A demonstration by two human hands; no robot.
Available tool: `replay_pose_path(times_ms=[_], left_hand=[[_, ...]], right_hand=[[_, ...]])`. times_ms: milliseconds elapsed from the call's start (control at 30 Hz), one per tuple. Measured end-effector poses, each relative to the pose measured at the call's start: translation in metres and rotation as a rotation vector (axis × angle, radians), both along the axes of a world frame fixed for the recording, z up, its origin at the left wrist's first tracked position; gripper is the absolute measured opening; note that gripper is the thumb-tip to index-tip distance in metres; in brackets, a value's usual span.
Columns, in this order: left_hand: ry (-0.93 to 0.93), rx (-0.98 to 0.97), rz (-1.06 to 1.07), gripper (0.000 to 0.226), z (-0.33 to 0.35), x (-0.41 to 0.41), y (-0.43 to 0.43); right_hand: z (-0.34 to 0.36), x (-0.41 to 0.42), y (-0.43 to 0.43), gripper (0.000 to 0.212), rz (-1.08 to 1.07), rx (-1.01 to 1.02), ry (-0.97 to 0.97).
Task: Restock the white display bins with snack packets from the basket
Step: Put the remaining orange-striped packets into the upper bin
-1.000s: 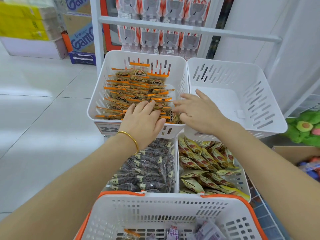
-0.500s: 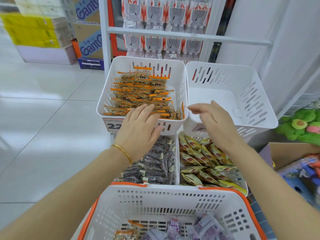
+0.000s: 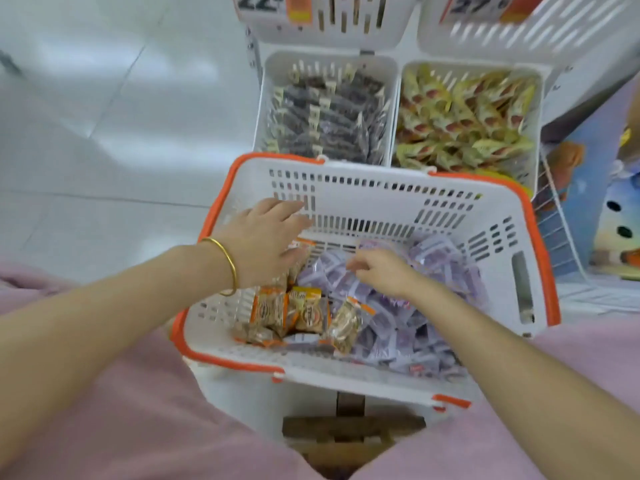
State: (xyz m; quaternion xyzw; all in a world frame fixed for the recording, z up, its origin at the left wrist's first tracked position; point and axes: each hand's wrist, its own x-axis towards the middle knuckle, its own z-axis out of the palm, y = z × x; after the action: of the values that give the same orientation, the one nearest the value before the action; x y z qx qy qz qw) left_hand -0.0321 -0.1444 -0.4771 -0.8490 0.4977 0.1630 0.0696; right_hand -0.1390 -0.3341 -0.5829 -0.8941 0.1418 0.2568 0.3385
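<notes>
White floor tiles (image 3: 86, 116) behind; basket (image 3: 346, 206) sits before stocked bins (image 3: 325, 58). Both hands in it: left hand (image 3: 263, 244) open over orange packets (image 3: 277, 313); right hand (image 3: 384, 271) curls onto purple packets (image 3: 433, 265), grip unclear.

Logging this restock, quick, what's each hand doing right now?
Left hand: open, fingers straight, over the orange packets in the basket.
Right hand: on the purple packets; grip cannot be told.

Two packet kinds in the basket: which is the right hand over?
The purple packets, heaped on the right side of the basket, under the right hand. The orange-and-brown packets lie on its left side, by the left hand.
</notes>
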Motion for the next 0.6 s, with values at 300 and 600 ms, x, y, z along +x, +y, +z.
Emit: replay_pose_path(times_ms=[300,600], left_hand=[[0.014,0.017,-0.028,0.05,-0.008,-0.004,-0.002],[0.024,0.049,-0.031,0.049,-0.014,0.006,0.001]], right_hand=[[-0.049,-0.015,0.031,0.028,-0.022,-0.224,0.185],[-0.021,0.022,0.035,0.008,-0.08,0.225,0.151]])
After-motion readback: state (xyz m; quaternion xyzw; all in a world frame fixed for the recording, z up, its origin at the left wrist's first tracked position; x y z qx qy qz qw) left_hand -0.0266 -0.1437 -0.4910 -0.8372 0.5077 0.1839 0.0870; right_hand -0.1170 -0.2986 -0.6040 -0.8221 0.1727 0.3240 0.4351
